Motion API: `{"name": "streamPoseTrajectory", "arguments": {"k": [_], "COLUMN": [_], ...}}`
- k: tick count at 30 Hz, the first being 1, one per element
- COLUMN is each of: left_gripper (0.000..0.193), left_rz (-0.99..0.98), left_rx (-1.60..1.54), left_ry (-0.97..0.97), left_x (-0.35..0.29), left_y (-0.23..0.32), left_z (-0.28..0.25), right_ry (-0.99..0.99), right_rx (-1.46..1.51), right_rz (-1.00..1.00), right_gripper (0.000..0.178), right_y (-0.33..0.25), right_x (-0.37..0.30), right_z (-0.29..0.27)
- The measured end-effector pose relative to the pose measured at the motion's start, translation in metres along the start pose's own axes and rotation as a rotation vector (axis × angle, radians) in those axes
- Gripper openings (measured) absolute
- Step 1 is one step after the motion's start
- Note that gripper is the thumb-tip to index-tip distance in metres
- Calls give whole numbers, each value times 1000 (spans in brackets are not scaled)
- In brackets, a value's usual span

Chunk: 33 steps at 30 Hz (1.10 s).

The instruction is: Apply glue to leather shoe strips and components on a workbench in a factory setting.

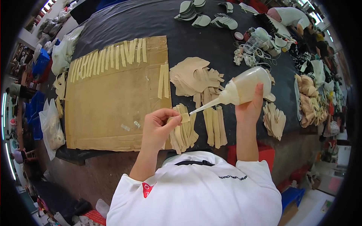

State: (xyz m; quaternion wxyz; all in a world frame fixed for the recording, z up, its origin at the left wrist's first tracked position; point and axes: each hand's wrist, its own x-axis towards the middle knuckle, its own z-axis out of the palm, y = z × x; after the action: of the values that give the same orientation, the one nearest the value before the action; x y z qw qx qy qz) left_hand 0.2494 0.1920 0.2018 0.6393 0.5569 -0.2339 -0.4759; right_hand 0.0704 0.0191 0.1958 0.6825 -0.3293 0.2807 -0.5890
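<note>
Between the thumb and fingers of my left hand [160, 126] is the end of a pale yellow strip [185, 118]. My right hand [249, 103] grips a translucent squeeze bottle [247, 84], tilted so its long nozzle points down and left. The nozzle tip [193, 112] is at the strip's end, close to my left fingertips; whether they touch I cannot tell. Beneath my left hand lies a pile of similar strips [183, 135], and another strip bundle [215, 128] is just right of it. Several strips [109, 56] lie in a row along the far side of a cardboard sheet [102, 113].
Stacked beige cut pieces [190, 75] lie right of the cardboard, with a fanned beige pile [274, 120] at the near right. Farther back are dark-edged curved pieces [224, 22] and tangled white cord [249, 54]. Another person [288, 17] bends over the far right corner.
</note>
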Motion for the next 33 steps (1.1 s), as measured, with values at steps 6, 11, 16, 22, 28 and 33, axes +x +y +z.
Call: {"name": "streamPoseTrajectory", "arguments": {"k": [6, 11, 16, 22, 28, 33], "left_gripper": [11, 12, 11, 10, 12, 17], "left_rz": [-1, 14, 15, 11, 22, -80], "left_rx": [-2, -20, -51, -13, 14, 222], "left_ry": [-8, -19, -3, -11, 56, 47], "left_x": [-3, -3, -2, -2, 9, 73], "left_y": [-2, -2, -2, 3, -9, -77], "left_z": [1, 3, 1, 0, -11, -82], "right_ry": [4, -42, -70, -83, -139, -41], "right_rx": [-12, -21, -20, -6, -45, -12], "right_rz": [1, 16, 22, 6, 93, 175], "right_gripper": [67, 66, 65, 64, 65, 64], "right_y": [2, 3, 1, 2, 2, 1], "right_x": [1, 3, -2, 1, -7, -4], "right_z": [-1, -5, -6, -1, -17, -41]}}
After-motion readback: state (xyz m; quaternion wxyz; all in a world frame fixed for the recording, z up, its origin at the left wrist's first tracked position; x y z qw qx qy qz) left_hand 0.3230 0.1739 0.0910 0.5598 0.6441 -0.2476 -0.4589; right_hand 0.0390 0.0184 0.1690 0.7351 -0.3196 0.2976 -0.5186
